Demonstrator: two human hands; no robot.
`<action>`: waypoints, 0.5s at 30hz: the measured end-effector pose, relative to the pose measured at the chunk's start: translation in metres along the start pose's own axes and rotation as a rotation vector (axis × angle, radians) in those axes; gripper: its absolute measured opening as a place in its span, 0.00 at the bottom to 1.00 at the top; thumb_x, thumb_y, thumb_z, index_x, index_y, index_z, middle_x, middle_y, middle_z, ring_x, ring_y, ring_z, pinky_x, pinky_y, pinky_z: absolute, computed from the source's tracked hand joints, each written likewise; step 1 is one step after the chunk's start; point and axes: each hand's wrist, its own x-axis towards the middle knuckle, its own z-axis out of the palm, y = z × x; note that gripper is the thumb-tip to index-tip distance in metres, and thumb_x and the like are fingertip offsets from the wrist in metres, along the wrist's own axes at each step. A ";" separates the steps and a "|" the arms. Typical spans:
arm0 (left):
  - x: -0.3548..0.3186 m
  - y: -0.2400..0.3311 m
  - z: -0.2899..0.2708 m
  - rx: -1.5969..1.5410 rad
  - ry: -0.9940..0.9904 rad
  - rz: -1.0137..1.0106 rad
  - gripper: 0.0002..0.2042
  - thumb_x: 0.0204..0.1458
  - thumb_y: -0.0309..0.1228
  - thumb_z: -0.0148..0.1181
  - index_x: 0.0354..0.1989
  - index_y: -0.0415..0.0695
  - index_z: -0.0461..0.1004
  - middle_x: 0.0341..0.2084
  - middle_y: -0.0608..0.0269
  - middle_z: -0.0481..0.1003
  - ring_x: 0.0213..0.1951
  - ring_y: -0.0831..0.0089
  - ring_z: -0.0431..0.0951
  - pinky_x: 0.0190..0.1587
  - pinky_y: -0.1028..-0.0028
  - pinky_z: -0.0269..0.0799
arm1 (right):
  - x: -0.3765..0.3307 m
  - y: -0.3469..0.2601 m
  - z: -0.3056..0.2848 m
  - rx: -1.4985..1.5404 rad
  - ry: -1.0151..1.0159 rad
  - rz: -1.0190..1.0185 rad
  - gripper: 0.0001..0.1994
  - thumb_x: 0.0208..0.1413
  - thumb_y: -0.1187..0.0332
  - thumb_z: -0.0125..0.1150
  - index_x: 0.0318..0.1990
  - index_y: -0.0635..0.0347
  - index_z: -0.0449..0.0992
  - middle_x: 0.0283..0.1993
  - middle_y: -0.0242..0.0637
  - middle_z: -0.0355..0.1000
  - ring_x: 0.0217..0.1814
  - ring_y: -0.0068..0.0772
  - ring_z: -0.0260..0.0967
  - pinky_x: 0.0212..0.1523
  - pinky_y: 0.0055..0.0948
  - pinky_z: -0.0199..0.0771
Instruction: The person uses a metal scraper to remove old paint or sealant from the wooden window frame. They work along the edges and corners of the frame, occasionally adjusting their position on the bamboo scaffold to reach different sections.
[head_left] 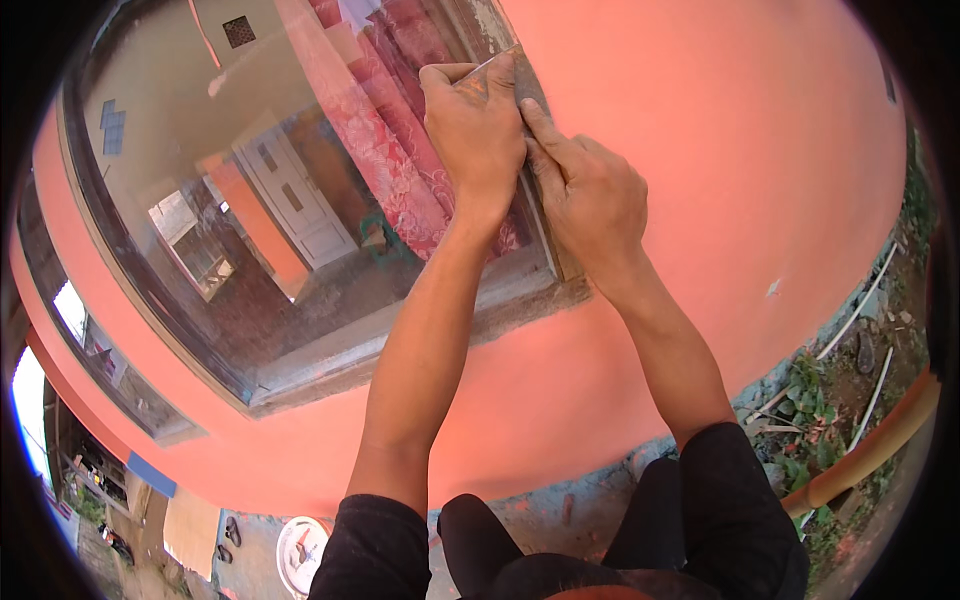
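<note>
My left hand is closed at the upper right edge of a window, thumb up. Between its thumb and bent forefinger shows a flat, brownish-grey piece with orange smears; its exact kind is unclear. Just right of it, my right hand lies against the wooden window frame. Its forefinger stretches up along the frame, its thumb sits below, and the other fingers curl under. Whether the right hand holds anything is hidden. Behind my hands the window glass shows a pink patterned curtain and a reflected white door.
A salmon-painted wall surrounds the window. Below, a white bucket with things in it stands on the ground, near dark shoes and a tan board. Plants and a bamboo pole are at the right.
</note>
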 end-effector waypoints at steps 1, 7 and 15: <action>-0.009 0.001 -0.001 0.003 0.000 -0.020 0.20 0.58 0.41 0.67 0.40 0.35 0.68 0.31 0.44 0.78 0.35 0.54 0.80 0.41 0.59 0.74 | -0.008 0.002 0.000 -0.002 -0.013 0.006 0.17 0.63 0.56 0.60 0.59 0.32 0.79 0.19 0.31 0.65 0.18 0.34 0.66 0.18 0.37 0.65; -0.027 -0.001 -0.002 -0.039 0.017 -0.033 0.20 0.58 0.41 0.67 0.37 0.35 0.67 0.28 0.46 0.76 0.33 0.56 0.78 0.39 0.60 0.73 | -0.021 0.007 -0.009 0.023 -0.059 0.009 0.18 0.62 0.60 0.63 0.60 0.35 0.79 0.18 0.32 0.61 0.18 0.32 0.61 0.21 0.36 0.63; -0.056 -0.001 -0.011 -0.042 0.011 -0.132 0.20 0.58 0.42 0.67 0.37 0.36 0.67 0.27 0.49 0.75 0.31 0.61 0.77 0.37 0.62 0.72 | -0.049 0.010 -0.007 0.031 -0.050 0.020 0.17 0.61 0.56 0.63 0.58 0.31 0.80 0.17 0.30 0.60 0.14 0.31 0.59 0.16 0.35 0.60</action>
